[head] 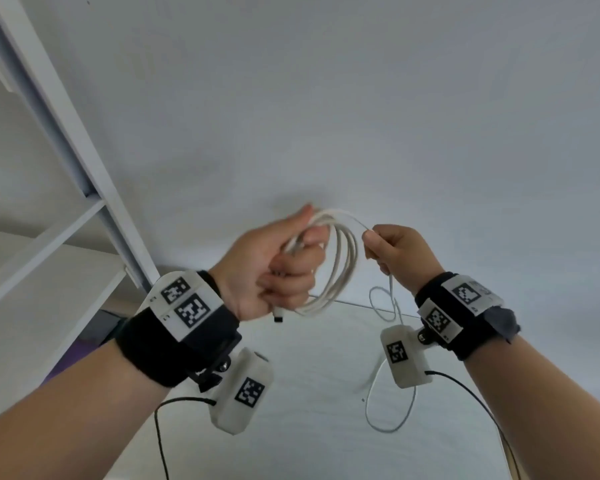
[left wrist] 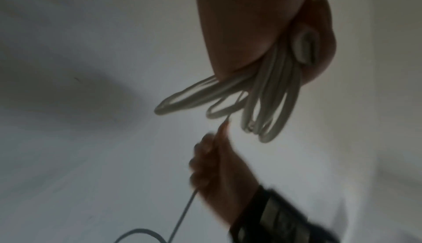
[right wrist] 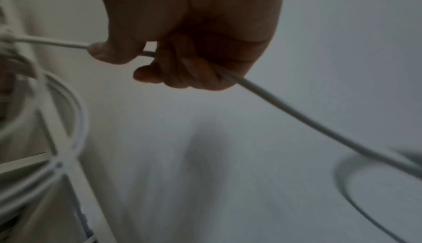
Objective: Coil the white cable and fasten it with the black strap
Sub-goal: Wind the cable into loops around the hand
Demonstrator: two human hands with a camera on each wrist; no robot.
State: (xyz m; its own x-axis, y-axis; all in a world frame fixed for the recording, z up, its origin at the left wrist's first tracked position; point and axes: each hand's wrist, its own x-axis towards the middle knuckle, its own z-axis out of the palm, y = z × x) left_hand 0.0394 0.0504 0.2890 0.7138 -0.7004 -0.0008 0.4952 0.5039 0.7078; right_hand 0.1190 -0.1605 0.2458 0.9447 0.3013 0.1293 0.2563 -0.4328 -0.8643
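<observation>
My left hand (head: 284, 261) grips several loops of the white cable (head: 343, 268) in a bundle held up in the air; a plug end (head: 278, 315) sticks out below the fist. In the left wrist view the loops (left wrist: 269, 99) hang from the fingers. My right hand (head: 392, 251) holds the free run of cable between thumb and curled fingers, just right of the coil. In the right wrist view that strand (right wrist: 297, 113) passes through the fist (right wrist: 189, 53). The loose tail (head: 392, 403) hangs down onto the white table. No black strap is visible.
A white shelf frame (head: 66, 140) stands at the left beside the white table (head: 309, 393). A plain wall fills the background. Black camera leads (head: 160, 438) trail from both wrist units.
</observation>
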